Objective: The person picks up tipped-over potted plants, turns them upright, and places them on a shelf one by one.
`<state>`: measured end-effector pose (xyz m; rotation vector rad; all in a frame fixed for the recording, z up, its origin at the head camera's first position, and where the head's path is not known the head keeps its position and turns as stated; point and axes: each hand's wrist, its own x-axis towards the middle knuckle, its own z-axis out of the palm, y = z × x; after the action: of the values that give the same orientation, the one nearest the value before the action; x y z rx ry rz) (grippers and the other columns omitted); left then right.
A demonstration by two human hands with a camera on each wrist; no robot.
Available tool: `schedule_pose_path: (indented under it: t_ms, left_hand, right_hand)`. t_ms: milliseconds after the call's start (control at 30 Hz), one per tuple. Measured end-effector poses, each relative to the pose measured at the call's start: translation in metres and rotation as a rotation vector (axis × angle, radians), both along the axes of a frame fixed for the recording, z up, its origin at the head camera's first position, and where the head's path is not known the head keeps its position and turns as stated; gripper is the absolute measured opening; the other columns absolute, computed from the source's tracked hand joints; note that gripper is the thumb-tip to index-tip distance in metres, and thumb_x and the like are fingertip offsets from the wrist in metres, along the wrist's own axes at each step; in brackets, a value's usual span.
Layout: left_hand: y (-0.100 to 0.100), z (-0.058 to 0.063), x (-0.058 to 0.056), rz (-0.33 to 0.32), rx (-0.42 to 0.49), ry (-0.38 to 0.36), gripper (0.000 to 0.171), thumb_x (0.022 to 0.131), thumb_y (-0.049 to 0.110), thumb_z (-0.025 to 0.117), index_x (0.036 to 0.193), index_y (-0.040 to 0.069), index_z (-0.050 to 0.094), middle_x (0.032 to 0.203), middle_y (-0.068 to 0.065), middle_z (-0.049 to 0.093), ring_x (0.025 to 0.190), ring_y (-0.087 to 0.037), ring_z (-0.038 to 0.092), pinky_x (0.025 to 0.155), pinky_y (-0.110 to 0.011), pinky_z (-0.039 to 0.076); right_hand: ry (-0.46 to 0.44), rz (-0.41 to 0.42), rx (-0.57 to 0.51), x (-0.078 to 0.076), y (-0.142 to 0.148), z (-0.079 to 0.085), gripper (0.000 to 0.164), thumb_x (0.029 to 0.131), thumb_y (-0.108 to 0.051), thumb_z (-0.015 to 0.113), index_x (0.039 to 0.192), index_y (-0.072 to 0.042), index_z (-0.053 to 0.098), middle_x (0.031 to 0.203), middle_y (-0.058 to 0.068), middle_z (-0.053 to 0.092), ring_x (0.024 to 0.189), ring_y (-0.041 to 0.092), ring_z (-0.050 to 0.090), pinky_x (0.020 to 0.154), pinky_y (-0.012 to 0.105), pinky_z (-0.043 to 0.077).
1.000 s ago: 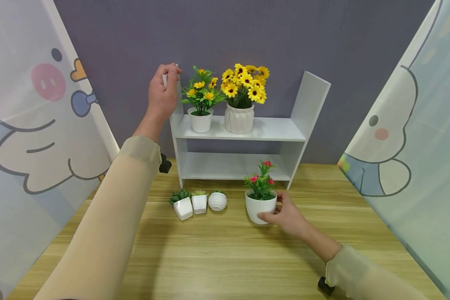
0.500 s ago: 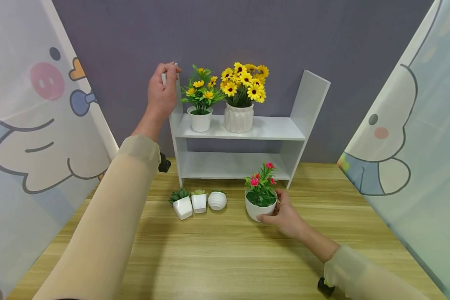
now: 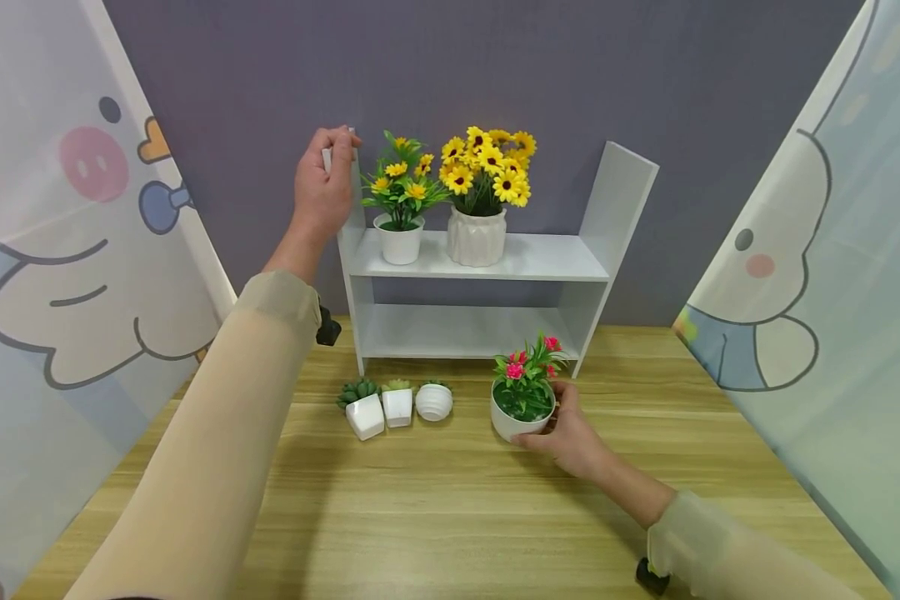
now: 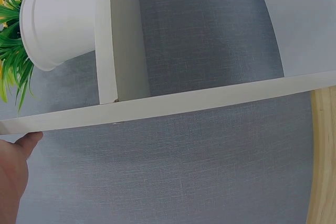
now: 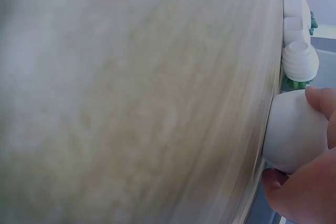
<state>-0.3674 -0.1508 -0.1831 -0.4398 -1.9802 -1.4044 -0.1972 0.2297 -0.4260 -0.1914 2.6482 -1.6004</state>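
Observation:
My left hand (image 3: 326, 183) grips the top of the left side panel (image 3: 356, 208) of a white two-tier shelf (image 3: 480, 333). In the left wrist view only part of that hand (image 4: 13, 174) shows, a fingertip against the panel's edge. Low over the wooden table, my right hand (image 3: 573, 433) holds a white flowerpot (image 3: 512, 427) with pink flowers (image 3: 515, 364), thumb at the front and fingers behind its right side. The right wrist view shows the flowerpot (image 5: 295, 132) between thumb and fingers, its base at or near the tabletop.
On the upper shelf stand a pot of yellow flowers (image 3: 401, 246) and a ribbed pot of sunflowers (image 3: 477, 237). Small succulent pots (image 3: 365, 417), (image 3: 397, 408) and a round ribbed one (image 3: 434, 402) lie tipped on the table (image 3: 420, 517). Printed cloths (image 3: 832, 417) flank both sides.
The flowerpot in my right hand has tilted so that its mouth faces the head camera more. Its pink flowers have shifted down and rightward. My left hand has stayed on the shelf panel.

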Motion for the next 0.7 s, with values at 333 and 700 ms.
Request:
schedule_pose_path:
  t_ms: [333, 700]
  left_hand:
    - [-0.0021, -0.0023, -0.0025, 0.0, 0.009, 0.007, 0.038, 0.118, 0.042, 0.045, 0.119, 0.009, 0.063, 0.162, -0.007, 0.058, 0.16, -0.004, 0.041, 0.131, -0.027, 0.033]
    - [-0.001, -0.0014, -0.0029, -0.01, 0.014, 0.021, 0.036, 0.118, 0.04, 0.046, 0.118, 0.009, 0.063, 0.163, -0.009, 0.058, 0.159, -0.004, 0.043, 0.131, -0.027, 0.034]
  right_hand:
    - [-0.039, 0.053, -0.045, -0.0002, -0.0003, 0.0027, 0.118, 0.085, -0.013, 0.097, 0.165, 0.004, 0.011, 0.165, 0.03, 0.034, 0.147, 0.047, 0.052, 0.11, 0.029, 0.052]
    - [-0.032, 0.072, -0.035, -0.0039, 0.0064, -0.0002, 0.104, 0.086, -0.018, 0.096, 0.162, 0.003, 0.029, 0.154, 0.028, 0.055, 0.132, 0.034, 0.064, 0.096, 0.02, 0.055]
